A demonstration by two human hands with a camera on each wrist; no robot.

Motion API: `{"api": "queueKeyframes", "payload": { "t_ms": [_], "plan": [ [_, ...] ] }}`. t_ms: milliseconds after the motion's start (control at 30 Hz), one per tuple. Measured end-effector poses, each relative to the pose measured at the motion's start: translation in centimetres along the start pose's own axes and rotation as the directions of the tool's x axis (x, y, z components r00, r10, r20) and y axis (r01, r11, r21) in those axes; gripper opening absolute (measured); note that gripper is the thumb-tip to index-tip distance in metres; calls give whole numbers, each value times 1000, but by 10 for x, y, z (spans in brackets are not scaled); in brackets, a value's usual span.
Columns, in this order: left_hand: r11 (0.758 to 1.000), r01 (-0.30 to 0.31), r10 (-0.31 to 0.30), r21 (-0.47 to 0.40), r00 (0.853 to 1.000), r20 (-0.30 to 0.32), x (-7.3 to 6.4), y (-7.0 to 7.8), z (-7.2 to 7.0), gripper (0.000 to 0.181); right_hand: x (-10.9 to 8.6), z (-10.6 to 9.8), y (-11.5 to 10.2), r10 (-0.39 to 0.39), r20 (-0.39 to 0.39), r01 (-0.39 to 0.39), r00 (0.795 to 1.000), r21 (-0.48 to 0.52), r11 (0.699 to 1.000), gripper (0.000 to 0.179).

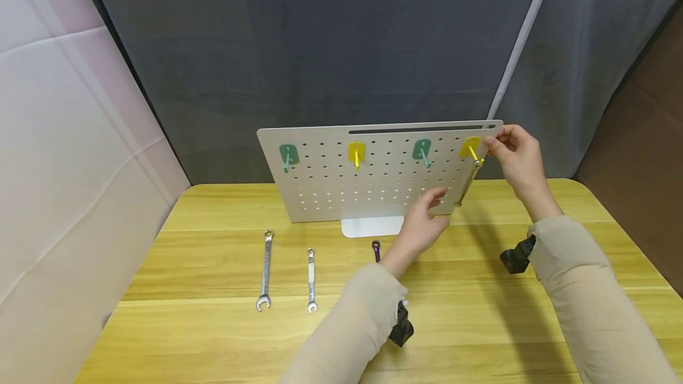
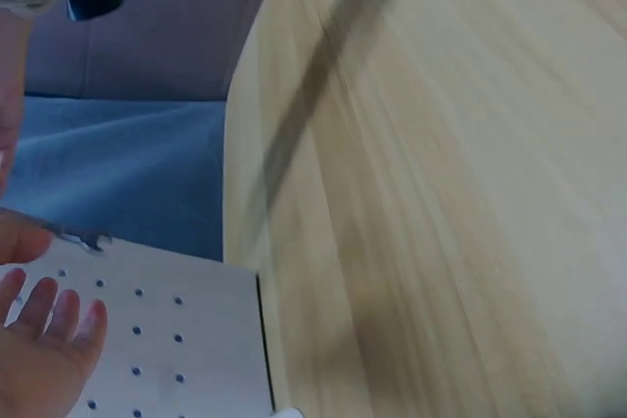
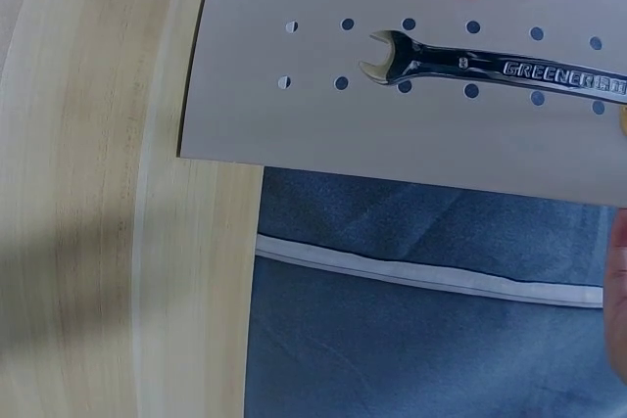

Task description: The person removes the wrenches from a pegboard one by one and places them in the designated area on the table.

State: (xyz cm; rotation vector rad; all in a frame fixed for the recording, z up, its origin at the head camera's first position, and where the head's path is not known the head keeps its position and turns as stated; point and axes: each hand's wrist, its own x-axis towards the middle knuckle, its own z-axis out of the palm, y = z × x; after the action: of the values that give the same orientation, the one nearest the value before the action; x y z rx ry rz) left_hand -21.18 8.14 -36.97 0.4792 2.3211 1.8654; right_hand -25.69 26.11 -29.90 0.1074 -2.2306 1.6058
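Observation:
A silver combination wrench [image 3: 490, 64] hangs by its ring end from the rightmost yellow hook [image 1: 470, 148] of a white pegboard [image 1: 320, 194], its open end pointing down. My right hand [image 1: 520, 162] is at the board's upper right corner, thumb in front of the edge and curled fingers beside it, seeming to pinch it; the right wrist view shows only part of this hand. My left hand [image 1: 424, 224] is in front of the board's lower right, fingers loosely extended, near the wrench's lower end. In the left wrist view, its fingers [image 2: 64, 325] are spread and hold nothing.
Two silver combination wrenches, a longer one [image 1: 265, 270] and a shorter one [image 1: 311, 280], lie on the wooden table [image 1: 213, 336]. A purple wrench [image 1: 376, 249] is partly hidden by my left arm. Two green hooks [image 1: 289, 156] and another yellow hook [image 1: 356, 154] are on the board.

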Motion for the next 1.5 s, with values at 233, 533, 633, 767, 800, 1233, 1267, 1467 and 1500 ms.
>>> {"api": "queueKeyframes", "payload": {
  "t_ms": [233,533,633,767,800,1233,1267,1467,1500],
  "plan": [
    [1000,-2,2,-7,999,46,4,7,8,72,1,0,1,-8,0,8,1000,-27,1000,11],
    [1000,4,-4,-8,998,56,10,11,10,73,2,-2,3,10,0,-10,1000,-66,998,11],
    [1000,7,-7,3,998,69,12,13,11,74,2,-2,3,9,0,-9,1000,-58,998,11],
    [1000,16,-16,7,996,82,12,14,13,72,1,-1,3,1,-3,-1,1000,-45,999,13],
    [1000,21,-22,3,996,84,12,14,14,71,1,-1,3,-2,-4,2,1000,-46,999,13],
    [985,28,-14,-171,997,80,5,18,18,46,1,1,4,-7,0,7,1000,-55,998,11],
    [983,32,-19,-179,997,76,4,19,18,46,1,1,4,-8,1,8,1000,-51,999,11],
    [979,21,-11,-205,999,49,-1,21,21,38,1,1,4,-10,1,10,1000,-51,999,13],
    [975,20,-10,-221,999,47,-2,22,22,37,1,1,4,-10,1,10,1000,-51,999,13]
  ]
}}
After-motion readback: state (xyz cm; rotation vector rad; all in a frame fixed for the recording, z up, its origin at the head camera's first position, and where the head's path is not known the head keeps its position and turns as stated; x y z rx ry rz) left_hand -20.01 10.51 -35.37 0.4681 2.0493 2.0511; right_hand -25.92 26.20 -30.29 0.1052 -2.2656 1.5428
